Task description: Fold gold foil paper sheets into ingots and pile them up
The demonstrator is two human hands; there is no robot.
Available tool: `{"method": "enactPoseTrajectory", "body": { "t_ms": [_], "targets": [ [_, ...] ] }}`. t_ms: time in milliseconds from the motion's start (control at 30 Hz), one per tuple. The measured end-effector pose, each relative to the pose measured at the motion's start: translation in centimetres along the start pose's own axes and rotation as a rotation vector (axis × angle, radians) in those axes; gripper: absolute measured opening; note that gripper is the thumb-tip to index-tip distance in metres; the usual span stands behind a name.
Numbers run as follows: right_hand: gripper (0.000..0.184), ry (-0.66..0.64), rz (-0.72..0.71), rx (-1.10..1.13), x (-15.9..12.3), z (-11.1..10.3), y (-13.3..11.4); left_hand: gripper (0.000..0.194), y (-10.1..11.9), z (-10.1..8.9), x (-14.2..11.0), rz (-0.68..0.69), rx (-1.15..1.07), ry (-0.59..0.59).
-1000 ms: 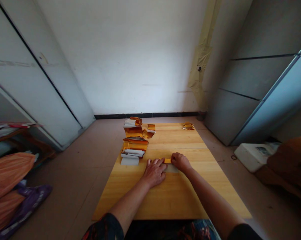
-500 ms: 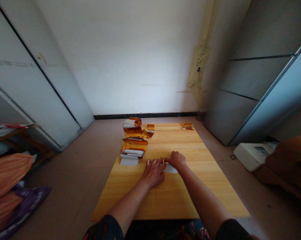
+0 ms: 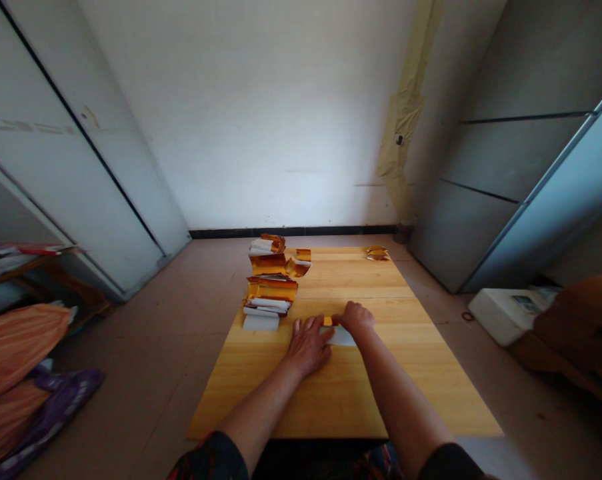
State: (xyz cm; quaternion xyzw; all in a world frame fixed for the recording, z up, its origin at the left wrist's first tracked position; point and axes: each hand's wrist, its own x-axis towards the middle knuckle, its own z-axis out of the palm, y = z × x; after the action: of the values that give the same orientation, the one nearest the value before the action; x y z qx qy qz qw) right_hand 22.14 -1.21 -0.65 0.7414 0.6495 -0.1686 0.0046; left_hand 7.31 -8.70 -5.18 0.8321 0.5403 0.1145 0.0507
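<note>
A sheet of gold foil paper with a white back (image 3: 343, 337) lies on the wooden table (image 3: 351, 400) between my hands. Its far edge is turned over, so a small gold strip (image 3: 327, 321) shows. My left hand (image 3: 308, 345) rests flat on the left part of the sheet, fingers stretched out. Curled at the far right edge of the paper, my right hand (image 3: 357, 318) has its thumb and fingers closed at the folded strip. Its fingertips are partly hidden.
Stacks of gold and white paper (image 3: 271, 290) lie along the table's left side, with loose gold pieces (image 3: 298, 268) beside them. Small folded gold pieces (image 3: 377, 253) sit at the far right corner. A white box (image 3: 501, 313) stands on the floor at right.
The gold edge between my hands now shows as a flatter, broader strip, where before it looked raised and curled. Both hands stay nearly in place; the view has shifted slightly.
</note>
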Motion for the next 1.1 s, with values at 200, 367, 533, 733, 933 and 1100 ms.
{"method": "enactPoseTrajectory", "body": {
  "t_ms": [200,367,533,733,933,1100],
  "targets": [
    [0.05,-0.061,0.02,0.04,0.9,-0.6,2.1,0.043,0.0,0.0,-0.1,0.001,0.004,0.011],
    [0.043,0.007,-0.001,0.031,2.2,-0.2,4.9,0.042,0.0,0.1,-0.1,-0.01,0.013,0.005],
    [0.023,0.158,-0.13,0.138,2.4,0.0,7.7,0.041,-0.3,-0.1,0.1,0.012,0.015,-0.009],
    [0.034,0.302,-0.918,0.301,0.6,1.3,8.4,0.041,-1.7,-0.8,1.0,0.099,-0.009,-0.047],
    [0.033,0.213,-0.986,0.024,-1.4,2.3,7.9,0.043,-2.7,-1.3,1.4,0.122,-0.043,-0.087],
    [0.031,0.228,-0.945,-0.008,-1.8,2.7,8.0,0.025,-0.8,-1.9,1.5,0.172,0.002,0.022]
  ]
}}
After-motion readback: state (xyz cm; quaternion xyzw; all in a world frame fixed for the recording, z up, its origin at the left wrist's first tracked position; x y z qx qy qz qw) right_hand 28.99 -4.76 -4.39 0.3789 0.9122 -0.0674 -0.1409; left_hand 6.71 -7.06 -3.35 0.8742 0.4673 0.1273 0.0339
